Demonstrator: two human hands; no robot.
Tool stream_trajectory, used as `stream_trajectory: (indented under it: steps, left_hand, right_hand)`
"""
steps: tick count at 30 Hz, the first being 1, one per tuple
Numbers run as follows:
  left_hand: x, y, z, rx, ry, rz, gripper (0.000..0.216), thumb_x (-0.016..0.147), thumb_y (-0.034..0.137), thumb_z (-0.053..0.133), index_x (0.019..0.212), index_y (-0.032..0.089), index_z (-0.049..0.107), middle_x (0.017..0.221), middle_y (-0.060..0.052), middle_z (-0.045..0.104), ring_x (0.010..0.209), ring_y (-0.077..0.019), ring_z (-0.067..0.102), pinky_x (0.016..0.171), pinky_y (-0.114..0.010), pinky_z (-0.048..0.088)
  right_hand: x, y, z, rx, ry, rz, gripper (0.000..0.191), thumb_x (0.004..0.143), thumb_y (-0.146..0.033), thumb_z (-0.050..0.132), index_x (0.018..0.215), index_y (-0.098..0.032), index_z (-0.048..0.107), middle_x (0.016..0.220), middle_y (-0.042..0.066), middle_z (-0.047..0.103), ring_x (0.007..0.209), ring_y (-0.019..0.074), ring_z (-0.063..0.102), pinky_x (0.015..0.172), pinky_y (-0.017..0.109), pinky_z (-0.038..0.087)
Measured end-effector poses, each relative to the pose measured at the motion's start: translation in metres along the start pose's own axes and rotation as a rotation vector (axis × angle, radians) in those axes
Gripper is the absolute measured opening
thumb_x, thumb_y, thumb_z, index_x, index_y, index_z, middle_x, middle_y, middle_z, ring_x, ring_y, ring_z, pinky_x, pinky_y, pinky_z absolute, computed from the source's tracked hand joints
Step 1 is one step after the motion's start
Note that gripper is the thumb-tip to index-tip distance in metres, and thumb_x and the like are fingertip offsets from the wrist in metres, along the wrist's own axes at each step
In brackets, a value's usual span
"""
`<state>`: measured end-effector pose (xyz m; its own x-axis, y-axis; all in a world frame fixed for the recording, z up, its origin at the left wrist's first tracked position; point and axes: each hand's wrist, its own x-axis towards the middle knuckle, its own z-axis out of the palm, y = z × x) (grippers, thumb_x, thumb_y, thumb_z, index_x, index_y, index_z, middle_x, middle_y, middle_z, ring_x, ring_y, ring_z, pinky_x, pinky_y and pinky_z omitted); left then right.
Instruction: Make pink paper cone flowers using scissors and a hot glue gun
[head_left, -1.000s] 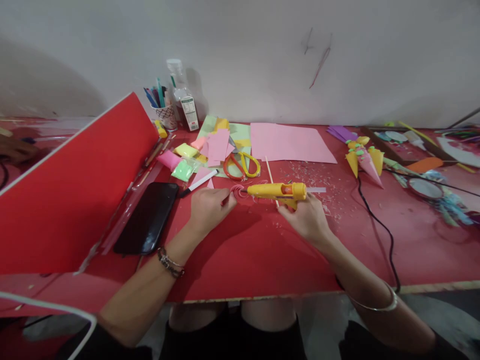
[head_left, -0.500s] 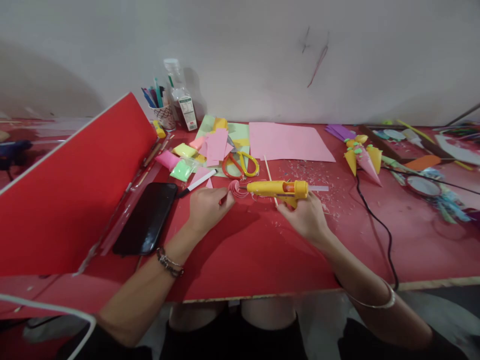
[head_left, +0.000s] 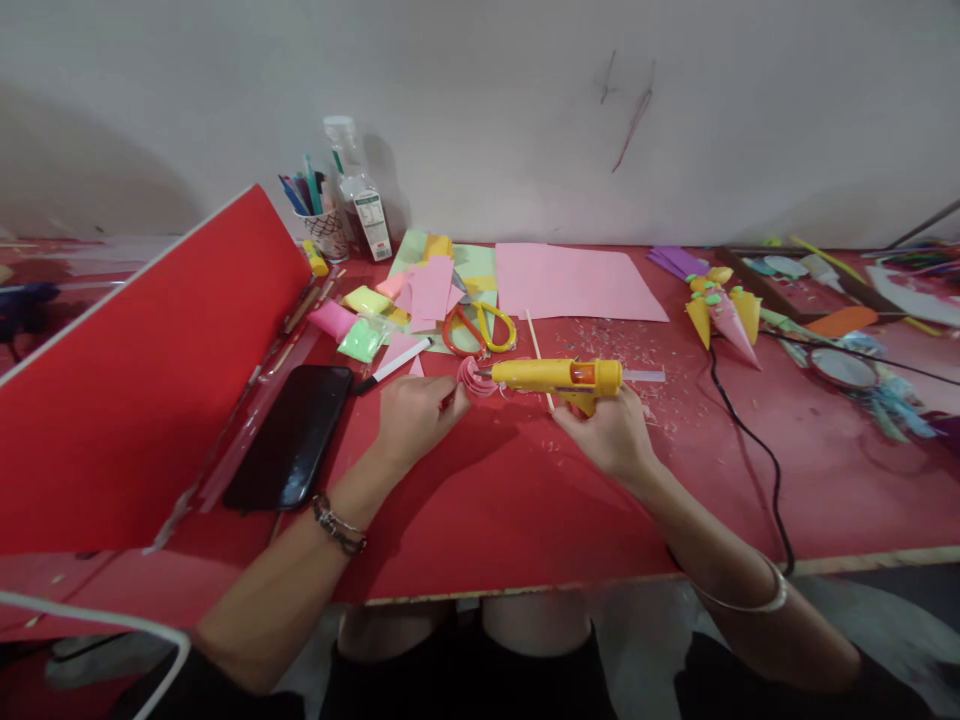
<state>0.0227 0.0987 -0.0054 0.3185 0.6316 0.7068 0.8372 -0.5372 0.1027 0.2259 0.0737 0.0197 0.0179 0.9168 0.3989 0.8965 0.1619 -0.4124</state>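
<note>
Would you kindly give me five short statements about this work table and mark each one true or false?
1. The right hand holds a yellow glue gun. True.
2. The left hand holds a coiled pink strip. True.
3. The yellow glue gun's nozzle points away from the left hand. False: it points toward the coiled pink strip at the left hand's fingertips.
4. A black phone lies to the left of a white marker. True.
5. The white marker stands upright on one end. False: it lies flat beside the black phone.
</note>
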Motion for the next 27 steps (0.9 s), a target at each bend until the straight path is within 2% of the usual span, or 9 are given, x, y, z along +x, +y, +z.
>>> stream_trajectory:
  steps: [14, 27]
  left_hand:
    - [-0.0005, -0.0007, 0.0013, -0.001, -0.028, 0.030, 0.037, 0.075, 0.022, 0.040, 0.038, 0.016, 0.043, 0.033, 0.001, 0.042, 0.033, -0.0076, 0.035, 0.040, -0.021, 0.017]
    - [0.0010, -0.0020, -0.0023, -0.038, 0.084, 0.044, 0.037, 0.075, 0.019, 0.040, 0.038, 0.016, 0.039, 0.033, 0.003, 0.040, 0.034, -0.0069, 0.032, 0.041, -0.021, 0.022]
  right_hand:
    - [-0.0024, 0.0018, 0.0018, 0.046, 0.105, -0.028, 0.009, 0.057, -0.023, 0.046, 0.049, -0.020, 0.045, 0.044, -0.001, 0.046, 0.043, 0.0105, 0.043, 0.043, 0.022, 0.035]
    - [-0.0020, -0.0008, -0.0013, -0.029, 0.005, 0.010, 0.009, 0.060, -0.026, 0.048, 0.054, -0.019, 0.047, 0.045, -0.001, 0.046, 0.042, 0.0108, 0.042, 0.043, 0.022, 0.033]
